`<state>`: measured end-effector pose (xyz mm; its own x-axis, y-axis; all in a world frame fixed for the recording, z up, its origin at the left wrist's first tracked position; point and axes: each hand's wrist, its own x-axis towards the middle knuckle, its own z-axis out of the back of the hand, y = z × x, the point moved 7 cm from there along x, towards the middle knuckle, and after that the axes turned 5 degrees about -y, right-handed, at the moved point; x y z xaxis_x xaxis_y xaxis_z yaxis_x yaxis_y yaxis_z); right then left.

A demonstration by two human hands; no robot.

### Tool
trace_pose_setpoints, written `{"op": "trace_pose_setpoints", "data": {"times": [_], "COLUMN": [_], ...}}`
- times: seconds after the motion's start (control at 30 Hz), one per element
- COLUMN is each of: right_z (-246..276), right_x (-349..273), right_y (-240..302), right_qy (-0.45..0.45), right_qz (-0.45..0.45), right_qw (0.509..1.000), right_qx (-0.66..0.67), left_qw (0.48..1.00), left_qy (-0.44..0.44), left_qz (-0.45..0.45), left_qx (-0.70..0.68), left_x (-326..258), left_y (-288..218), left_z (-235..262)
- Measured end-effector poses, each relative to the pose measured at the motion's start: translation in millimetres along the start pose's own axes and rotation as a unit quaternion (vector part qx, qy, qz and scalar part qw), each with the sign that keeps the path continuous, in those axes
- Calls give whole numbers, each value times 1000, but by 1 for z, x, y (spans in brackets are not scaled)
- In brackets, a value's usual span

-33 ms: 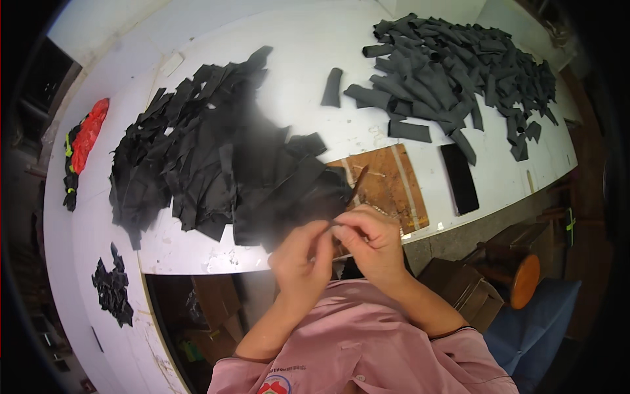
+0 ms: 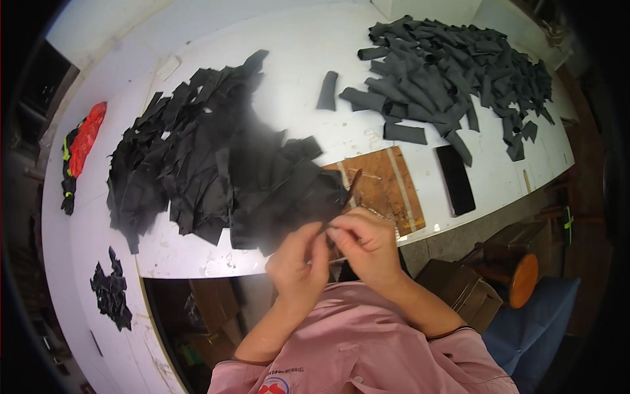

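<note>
In front of my body, at the table's near edge, my left hand (image 2: 298,259) and my right hand (image 2: 371,246) meet with thumbs and fingers pinched together. Something small and dark shows between the fingertips, too covered to name. Just beyond the left hand spreads a large heap of black cloth pieces (image 2: 197,157), partly blurred. A worn brown board (image 2: 387,177) with pale strips lies beyond the right hand. A thin reddish-brown pointed piece (image 2: 355,184) slants over that board's left side.
Dark grey cloth tubes (image 2: 440,79) are piled at the far right. A black phone (image 2: 455,180) lies near the table edge. To the left are a red and black bundle (image 2: 85,148) and small black scraps (image 2: 111,289). Cardboard boxes (image 2: 459,289) and an orange-topped stool (image 2: 524,281) stand below right.
The view has shifted slightly. Both hands stay together at the same place, with the right fingertips moved a little and more of the dark piece showing between them.
</note>
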<state>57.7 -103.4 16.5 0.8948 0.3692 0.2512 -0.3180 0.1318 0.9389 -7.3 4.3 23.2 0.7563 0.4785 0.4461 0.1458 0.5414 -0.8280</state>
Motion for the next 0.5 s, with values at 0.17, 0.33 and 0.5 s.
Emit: {"op": "trace_pose_setpoints", "data": {"times": [0.17, 0.33, 0.5], "right_z": [4, -7, -37], "right_x": [-3, -7, -26], "right_y": [1, -40, -40], "right_qy": [-52, 64, 108], "right_qz": [84, -201, -352], "right_qw": [988, 927, 748], "right_qx": [-119, 311, 552], "left_qw": [842, 756, 995], "left_qy": [-32, 62, -100], "left_qz": [386, 416, 9], "left_qx": [-376, -501, 9], "left_x": [-5, -7, 7], "left_y": [34, 29, 9], "left_z": [-12, -23, 1]}}
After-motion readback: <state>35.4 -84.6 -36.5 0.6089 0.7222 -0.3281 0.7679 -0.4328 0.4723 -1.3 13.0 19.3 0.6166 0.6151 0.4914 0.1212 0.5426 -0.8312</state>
